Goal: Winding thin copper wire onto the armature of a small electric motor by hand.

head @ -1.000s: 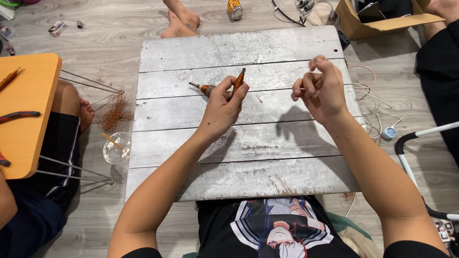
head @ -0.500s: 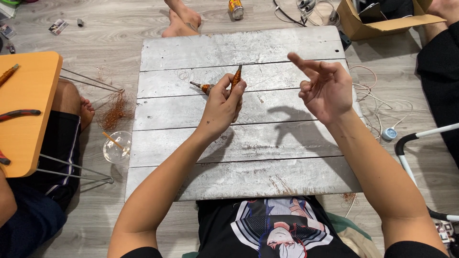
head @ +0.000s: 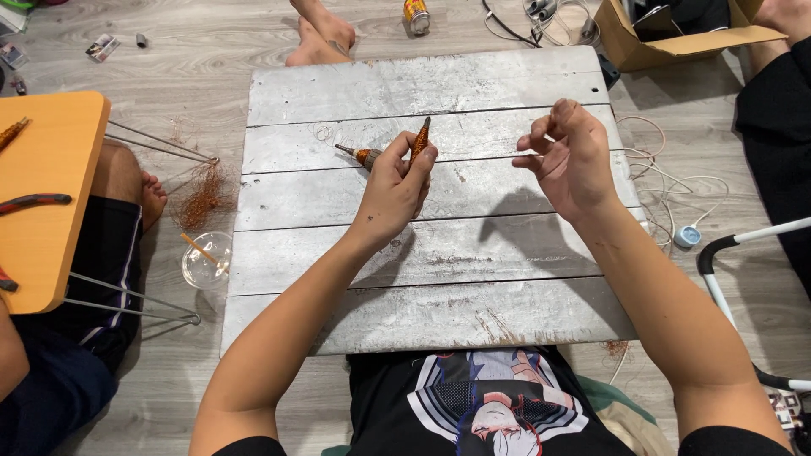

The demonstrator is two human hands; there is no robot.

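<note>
Wood in an orange finish forms the small table [head: 51, 194] at the far left, where red-handled pliers [head: 34, 202] are laid; a tangle of copper wire [head: 203, 192] and a clear plastic cup [head: 206, 258] are seen on the floor just beside it, next to another person's leg.

On the grey plank board [head: 439, 84] in the middle, the left hand [head: 395, 187] is closed around a copper-wound spindle [head: 419, 139], which is held tilted, tip pointing far. A second wound piece [head: 359, 154] sticks out to the left of the fist; whether it is gripped or only lying on the board behind the hand cannot be told.

Compared with a second ago, the right hand [head: 571, 160] has been unclenched and then partly curled again, with thumb and forefinger now pinched near each other; a very thin wire may be held there, but it is too fine to be seen. The left hand has hardly been shifted, so the winding work seems to be at a regrip, not at an end.

To the right, loose cord [head: 659, 173] is trailed off the board's edge, and a cardboard box [head: 676, 38] is set at the far right. Nothing is placed between the two hands.
</note>
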